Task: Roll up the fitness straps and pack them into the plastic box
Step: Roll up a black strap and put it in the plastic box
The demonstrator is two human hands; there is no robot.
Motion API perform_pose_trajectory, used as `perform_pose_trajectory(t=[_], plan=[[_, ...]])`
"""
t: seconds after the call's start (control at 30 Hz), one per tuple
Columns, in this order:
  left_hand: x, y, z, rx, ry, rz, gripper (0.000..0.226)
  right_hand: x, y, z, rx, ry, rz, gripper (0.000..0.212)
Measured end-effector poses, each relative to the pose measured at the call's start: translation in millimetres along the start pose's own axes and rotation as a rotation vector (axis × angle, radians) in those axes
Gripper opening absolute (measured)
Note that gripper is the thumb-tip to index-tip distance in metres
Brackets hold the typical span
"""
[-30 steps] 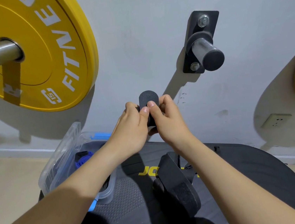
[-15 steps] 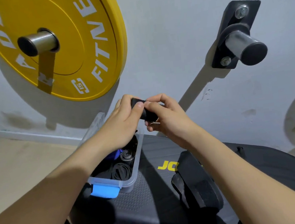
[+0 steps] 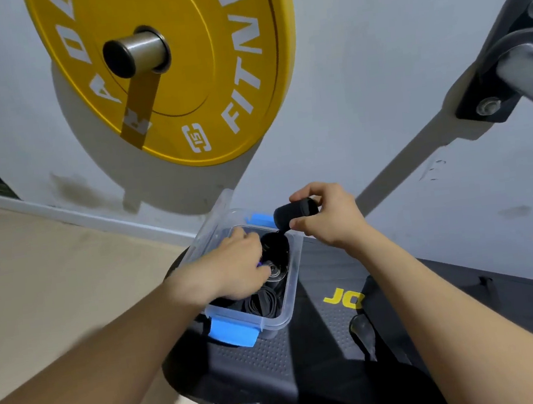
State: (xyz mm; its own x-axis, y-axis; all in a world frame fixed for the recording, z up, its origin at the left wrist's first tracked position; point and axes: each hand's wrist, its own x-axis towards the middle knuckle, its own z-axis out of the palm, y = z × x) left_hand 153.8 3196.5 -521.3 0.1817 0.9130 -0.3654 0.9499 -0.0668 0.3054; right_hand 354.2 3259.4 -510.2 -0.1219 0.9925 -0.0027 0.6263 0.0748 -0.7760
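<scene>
Black webbing, wound tight into a rolled strap [image 3: 295, 212], is pinched in the right hand [image 3: 330, 219], w/ thumb under, forefinger over the top & fingers curled round it. The roll hangs just above the far right corner of the plastic box [image 3: 290, 293], not yet inside. The left hand [image 3: 229, 267] is down in the box w/ its fingers among the packed rolls [image 3: 275, 250]. Can't tell if it grips one or only pushes them aside, as the fingertips are hidden.

Risks, as I read it:
- Nothing visible fastens the roll's tail end. If the pinch eases before the roll is wedged in, it'll prob. spring open & need re-rolling.
- The box looks nearly full. Forcing the roll into a small gap could loosen its neighbours or leave it proud of the rim. Then the lid [image 3: 215, 212] won't shut under the blue clip [image 3: 233, 333].
- The left hand fills the space the roll needs. A clash is poss. unless it clears out or holds a slot open.
- The box sits near the left edge of the black worktop [image 3: 328, 344]. A hard push on that side could slide or tip it toward the floor [image 3: 51, 276].

Another dark strap [image 3: 369, 329] lies on the worktop by the right forearm. It looks unrolled, so more packing is prob. left to do.
</scene>
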Motion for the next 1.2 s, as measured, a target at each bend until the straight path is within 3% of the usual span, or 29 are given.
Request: perform_pose_trajectory(t=[0.1,0.17,0.27,0.33,0.43,0.57,0.7,0.97,1.1,1.2], plan=[[12,-14,21,0.146,-0.192,0.024,0.032,10,5,17,-0.125,-0.069,-0.093,0.035],[19,-22,33,0.172,-0.26,0.042,0.061,15,4,32,-0.212,-0.117,-0.172,0.035],[24,-26,39,0.209,-0.263,0.062,0.098,22,7,53,-0.305,-0.167,-0.258,0.042],[26,-28,38,0.2,-0.242,0.065,0.108,27,7,67,-0.33,-0.167,-0.277,0.052],[28,-27,33,0.19,-0.26,0.07,0.103,37,6,91,-0.374,-0.175,-0.298,0.054],[30,-25,24,0.243,-0.322,0.044,0.089,50,13,110,-0.521,-0.328,-0.34,0.051],[30,-27,21,0.272,-0.395,0.035,0.1,63,24,112,-0.721,-0.439,-0.353,0.044],[30,-23,12,0.328,-0.479,0.035,0.122,68,29,121,-0.899,-0.531,-0.395,0.043],[30,-21,12,0.317,-0.482,0.018,0.121,71,32,121,-0.827,-0.597,-0.326,0.033],[31,-22,16,0.334,-0.483,0.012,0.121,72,31,120,-0.819,-0.624,-0.283,0.037]])
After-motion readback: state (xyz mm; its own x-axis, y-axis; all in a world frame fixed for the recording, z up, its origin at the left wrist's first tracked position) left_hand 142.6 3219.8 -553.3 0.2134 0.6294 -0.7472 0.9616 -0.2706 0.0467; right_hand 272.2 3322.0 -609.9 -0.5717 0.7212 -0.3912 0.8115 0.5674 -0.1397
